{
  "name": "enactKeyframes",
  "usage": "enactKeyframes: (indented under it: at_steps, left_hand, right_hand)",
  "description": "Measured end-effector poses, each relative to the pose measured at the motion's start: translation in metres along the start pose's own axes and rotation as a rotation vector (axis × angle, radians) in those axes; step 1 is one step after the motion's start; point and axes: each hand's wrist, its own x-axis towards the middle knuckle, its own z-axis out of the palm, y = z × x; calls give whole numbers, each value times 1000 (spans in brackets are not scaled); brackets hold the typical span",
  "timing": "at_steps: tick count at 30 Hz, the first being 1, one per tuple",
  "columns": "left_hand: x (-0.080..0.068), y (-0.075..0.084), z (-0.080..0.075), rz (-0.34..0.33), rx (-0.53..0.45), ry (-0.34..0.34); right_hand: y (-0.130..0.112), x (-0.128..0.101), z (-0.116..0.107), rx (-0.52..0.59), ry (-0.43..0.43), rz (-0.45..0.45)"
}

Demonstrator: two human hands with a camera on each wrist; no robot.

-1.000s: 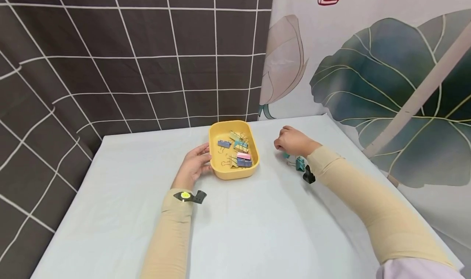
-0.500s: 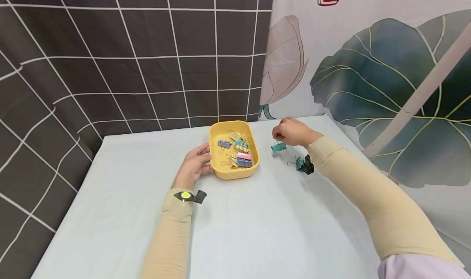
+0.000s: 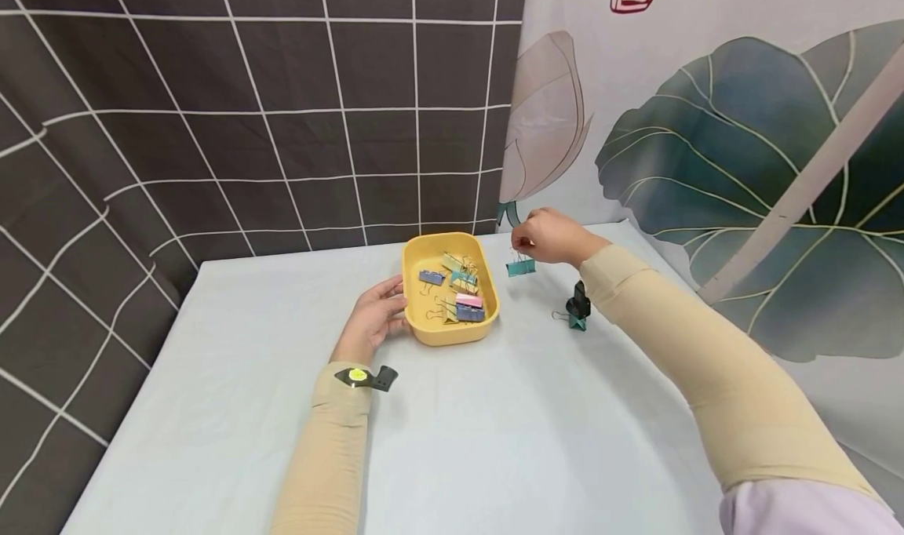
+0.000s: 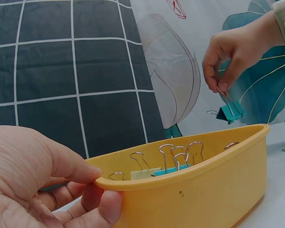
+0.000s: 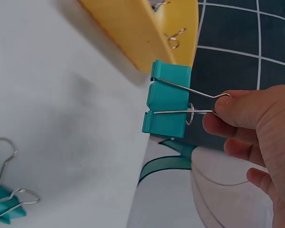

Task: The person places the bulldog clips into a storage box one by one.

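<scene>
Teal binder clip [image 5: 167, 105] (silver wire handles) hangs pinched.

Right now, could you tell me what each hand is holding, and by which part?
Right hand: teal metal binder clip, pinched by its wire handles. Left hand: yellow plastic tray, gripped at its rim.

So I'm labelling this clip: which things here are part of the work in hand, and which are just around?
In use:
right hand pinching the teal binder clip by its wire handles
left hand holding the yellow tray
clips in the tray
teal clip on the table

Just around:
grid-patterned cloth
leaf-print backdrop
</scene>
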Motion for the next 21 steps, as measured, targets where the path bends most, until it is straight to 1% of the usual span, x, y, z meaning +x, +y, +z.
enactKeyframes:
  at_steps: [6, 12, 17, 21]
  left_hand:
    - [0, 0, 1, -3, 1, 2]
    - [-2, 1, 2, -7, 3, 3]
    - [-2, 1, 2, -9, 2, 11]
    - [-3, 2, 2, -10, 5, 14]
  right_hand:
    - [-5, 13, -5, -13, -5, 0]
    - [-10, 22, -12, 18, 3, -8]
    - [-16, 30, -13, 15, -3, 6]
    - [-23, 36, -13, 20, -9, 0]
